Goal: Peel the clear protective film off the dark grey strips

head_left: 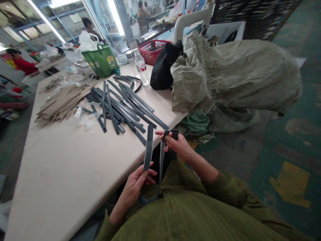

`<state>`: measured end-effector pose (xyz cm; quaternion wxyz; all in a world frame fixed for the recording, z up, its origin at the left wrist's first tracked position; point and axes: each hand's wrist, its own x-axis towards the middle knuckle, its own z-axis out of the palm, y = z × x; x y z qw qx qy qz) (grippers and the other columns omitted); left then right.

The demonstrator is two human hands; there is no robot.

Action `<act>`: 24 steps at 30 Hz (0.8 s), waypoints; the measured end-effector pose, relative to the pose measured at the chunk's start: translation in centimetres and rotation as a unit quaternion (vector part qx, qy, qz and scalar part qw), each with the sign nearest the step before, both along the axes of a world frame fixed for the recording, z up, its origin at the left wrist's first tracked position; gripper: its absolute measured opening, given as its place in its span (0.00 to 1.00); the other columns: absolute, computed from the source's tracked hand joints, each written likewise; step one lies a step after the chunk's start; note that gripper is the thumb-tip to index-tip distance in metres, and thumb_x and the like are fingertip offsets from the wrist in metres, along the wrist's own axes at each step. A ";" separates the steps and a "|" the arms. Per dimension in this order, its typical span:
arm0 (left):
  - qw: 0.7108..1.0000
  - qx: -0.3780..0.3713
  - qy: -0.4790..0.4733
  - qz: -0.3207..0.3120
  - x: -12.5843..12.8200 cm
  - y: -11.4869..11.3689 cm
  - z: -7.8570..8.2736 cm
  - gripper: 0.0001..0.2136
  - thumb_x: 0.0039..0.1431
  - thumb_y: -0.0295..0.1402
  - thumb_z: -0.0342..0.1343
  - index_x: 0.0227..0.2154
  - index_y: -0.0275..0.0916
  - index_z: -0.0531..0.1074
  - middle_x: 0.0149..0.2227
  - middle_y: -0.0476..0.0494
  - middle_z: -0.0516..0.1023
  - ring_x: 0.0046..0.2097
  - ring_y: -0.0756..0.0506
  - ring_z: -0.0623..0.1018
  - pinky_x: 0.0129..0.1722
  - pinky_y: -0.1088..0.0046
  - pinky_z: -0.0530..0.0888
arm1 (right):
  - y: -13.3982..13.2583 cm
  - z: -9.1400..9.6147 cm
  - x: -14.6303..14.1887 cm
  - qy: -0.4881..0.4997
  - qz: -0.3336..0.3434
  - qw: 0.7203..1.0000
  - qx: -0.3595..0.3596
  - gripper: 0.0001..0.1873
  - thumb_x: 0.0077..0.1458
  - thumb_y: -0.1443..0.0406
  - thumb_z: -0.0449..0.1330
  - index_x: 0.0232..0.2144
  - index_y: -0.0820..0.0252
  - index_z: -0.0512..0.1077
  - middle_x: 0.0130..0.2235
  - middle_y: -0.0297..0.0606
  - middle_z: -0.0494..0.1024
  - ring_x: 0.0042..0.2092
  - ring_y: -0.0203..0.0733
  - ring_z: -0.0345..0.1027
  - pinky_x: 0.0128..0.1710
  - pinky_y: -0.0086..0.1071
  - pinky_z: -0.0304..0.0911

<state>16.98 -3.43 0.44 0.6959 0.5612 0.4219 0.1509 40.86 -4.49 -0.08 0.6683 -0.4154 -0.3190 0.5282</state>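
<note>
1. My left hand (134,184) grips one dark strip (148,150) between thumb and fingers; its long axis runs away from me.
2. My right hand (179,146), nearer the strip pile (122,108), pinches the other end; I see the strip loop below both hands.
3. The red basket (147,57) contains dark items (155,49), too indistinct to identify.

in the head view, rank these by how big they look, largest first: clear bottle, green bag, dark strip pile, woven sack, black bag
1. Woven sack
2. Dark strip pile
3. Green bag and black bag, too alike to rank
4. Clear bottle
</note>
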 end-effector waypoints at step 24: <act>0.978 0.169 0.093 -0.077 0.4 -0.9 0.8 0.15 0.62 0.42 0.52 0.33 0.38 0.79 0.31 0.47 0.78 0.34 0.46 0.73 0.35 0.73 0.66 | -0.3 4.4 -0.7 -0.172 -0.072 0.982 0.040 0.14 0.58 0.54 0.62 0.33 0.58 0.80 0.40 0.39 0.82 0.22 0.32 0.61 0.22 0.29 0.60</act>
